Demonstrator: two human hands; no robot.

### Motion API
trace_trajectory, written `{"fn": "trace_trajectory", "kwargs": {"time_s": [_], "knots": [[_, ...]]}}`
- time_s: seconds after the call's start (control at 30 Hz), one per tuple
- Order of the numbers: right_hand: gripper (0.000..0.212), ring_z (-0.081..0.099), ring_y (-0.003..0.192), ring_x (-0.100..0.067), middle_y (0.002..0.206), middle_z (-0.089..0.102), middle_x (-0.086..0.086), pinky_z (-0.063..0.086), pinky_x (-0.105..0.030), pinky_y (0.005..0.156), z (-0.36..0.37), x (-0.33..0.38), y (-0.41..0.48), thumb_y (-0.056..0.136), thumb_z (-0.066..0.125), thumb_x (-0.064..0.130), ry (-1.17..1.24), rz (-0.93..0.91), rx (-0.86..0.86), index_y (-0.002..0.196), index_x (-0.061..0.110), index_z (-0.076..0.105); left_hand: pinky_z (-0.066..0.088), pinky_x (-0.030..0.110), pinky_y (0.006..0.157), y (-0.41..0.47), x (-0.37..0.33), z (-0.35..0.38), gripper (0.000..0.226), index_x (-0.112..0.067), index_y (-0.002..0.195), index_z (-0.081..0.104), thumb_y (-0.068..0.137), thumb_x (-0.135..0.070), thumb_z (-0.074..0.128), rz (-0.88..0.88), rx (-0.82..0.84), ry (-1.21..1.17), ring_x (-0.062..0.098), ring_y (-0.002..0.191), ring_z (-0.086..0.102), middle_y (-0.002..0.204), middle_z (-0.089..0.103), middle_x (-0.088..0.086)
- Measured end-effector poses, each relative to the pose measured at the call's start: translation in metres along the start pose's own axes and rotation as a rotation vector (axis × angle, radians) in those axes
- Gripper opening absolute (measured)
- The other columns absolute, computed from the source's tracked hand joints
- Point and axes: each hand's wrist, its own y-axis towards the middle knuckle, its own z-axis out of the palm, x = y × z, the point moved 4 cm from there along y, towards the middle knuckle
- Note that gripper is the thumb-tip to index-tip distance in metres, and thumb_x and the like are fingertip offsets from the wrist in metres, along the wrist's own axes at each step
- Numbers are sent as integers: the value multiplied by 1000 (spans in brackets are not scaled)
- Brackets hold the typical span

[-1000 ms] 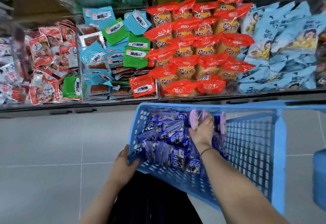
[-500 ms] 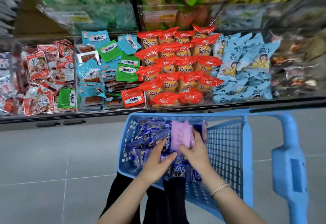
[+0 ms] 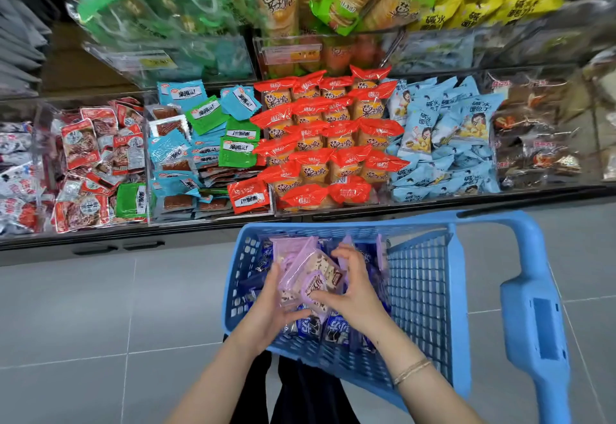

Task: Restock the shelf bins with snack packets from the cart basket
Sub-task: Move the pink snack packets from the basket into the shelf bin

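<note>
A blue plastic cart basket (image 3: 420,290) stands on the floor in front of the shelf, holding dark blue snack packets (image 3: 336,328) and purple ones. Over the basket both hands hold a bunch of purple snack packets (image 3: 311,272). My left hand (image 3: 271,307) grips the bunch from the left and below. My right hand (image 3: 355,285) grips it from the right, fingers curled over its top edge. More purple packets (image 3: 380,248) stand against the basket's far side.
Clear shelf bins (image 3: 213,217) run along the back: red and silver packets at left, blue and green ones (image 3: 206,143), orange-red cake packets (image 3: 330,136), light blue packets (image 3: 446,136), dark ones at right. Green and yellow bags fill the upper shelf. The cart handle (image 3: 533,307) rises at right.
My left hand left the basket's near rim and joined the right inside the basket. Together they gathered purple packets and lifted them. The view tilted up toward the shelf.
</note>
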Motion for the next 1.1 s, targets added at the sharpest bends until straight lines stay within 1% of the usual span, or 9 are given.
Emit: {"fn": "trace_trajectory", "kwargs": {"time_s": [0.1,0.27,0.4,0.6,0.73,0.8,0.93,1.03,1.1], "knots": [[75,49,112,14,121,48,38,43,-9,86,7,-7,-2,60,72,61,143,143,52,126,50,38,53,39,94,1,-4,-1,67,-40,135,44,80,-71,20,3,-18,61,26,115,61,132,60,1],[31,64,91,-13,99,69,8,54,-35,82,9,-19,-10,82,58,56,268,295,-130,99,30,63,57,29,79,3,-9,4,53,-42,117,55,81,-70,26,-9,-41,84,19,105,67,110,72,-7],[25,64,87,-13,108,67,-2,53,-21,63,6,-22,-18,94,52,36,373,363,-158,110,21,63,57,39,85,5,-2,4,61,-29,139,39,88,-62,32,-13,-67,81,25,112,63,135,55,6],[32,59,73,-21,83,65,-8,47,-27,71,13,-6,-25,91,52,44,112,232,-114,87,15,64,57,35,81,-1,-1,9,73,-28,133,40,73,-35,81,-31,38,152,24,104,68,118,69,1],[10,56,93,-13,103,58,6,40,-12,73,6,1,-19,89,57,41,-132,163,-136,97,35,61,57,41,85,1,-12,5,60,-24,124,48,72,-15,76,-62,-12,325,24,95,71,108,72,1],[61,39,123,-6,133,39,12,38,-18,97,-9,5,-15,80,67,44,-397,66,-174,134,32,41,54,45,89,2,-21,1,48,-22,116,49,75,-11,73,-68,11,626,22,90,71,103,71,3],[99,12,140,-4,153,15,15,15,-31,117,-2,9,-5,70,70,43,-774,-241,235,147,40,8,52,27,73,1,-29,6,42,-25,107,47,74,-25,72,-64,122,1413,19,86,65,96,65,-2],[53,54,105,-15,111,52,8,45,-29,82,7,3,1,69,70,34,-738,-137,450,115,34,45,47,25,64,7,-23,6,69,-24,127,36,68,-18,72,-124,128,1338,17,78,62,87,60,-5],[41,58,87,-16,95,55,9,49,-32,74,5,-4,3,70,73,33,-637,-38,471,100,31,47,47,24,72,12,-19,0,90,-25,140,24,66,-26,77,-151,99,1227,16,90,63,99,63,-4]]}}
